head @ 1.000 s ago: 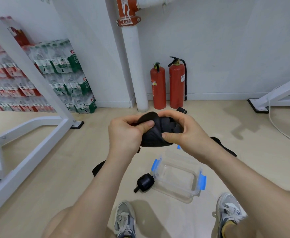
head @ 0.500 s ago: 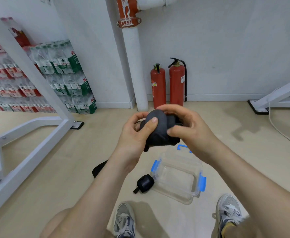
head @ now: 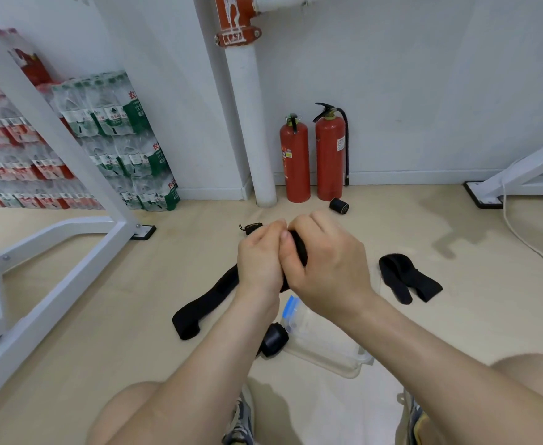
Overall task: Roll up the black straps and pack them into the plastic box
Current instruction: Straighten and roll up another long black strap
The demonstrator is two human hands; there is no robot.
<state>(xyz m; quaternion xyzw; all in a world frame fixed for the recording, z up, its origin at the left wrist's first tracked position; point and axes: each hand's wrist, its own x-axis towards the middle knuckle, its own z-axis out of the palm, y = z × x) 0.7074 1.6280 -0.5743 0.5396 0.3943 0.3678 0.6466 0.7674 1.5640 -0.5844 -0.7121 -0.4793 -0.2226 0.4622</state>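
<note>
**Both hands clamped on one strap, box waiting below**

Your left hand [head: 258,261] and right hand [head: 324,268] are pressed together in mid-air above the floor. The fingers [head: 263,239] of both are curled tightly round the black strap [head: 299,248], so little of it shows between them. Its loose tail [head: 206,300] drops from under your left hand and runs down to the left, ending flat on the floor. A short labelled end [head: 250,228] pokes out just beyond your left knuckles.

The plastic box [head: 328,351] sits on the floor right under your right forearm, which hides much of it; one blue clip [head: 291,311] shows at its left end. A rolled strap [head: 273,340] lies touching the box's left side, outside it. How much is inside the box cannot be told.

Another strap [head: 408,282] lies unrolled on the floor well to your right. A second roll [head: 339,206] rests near the two red fire extinguishers [head: 295,159] by the wall.
</note>
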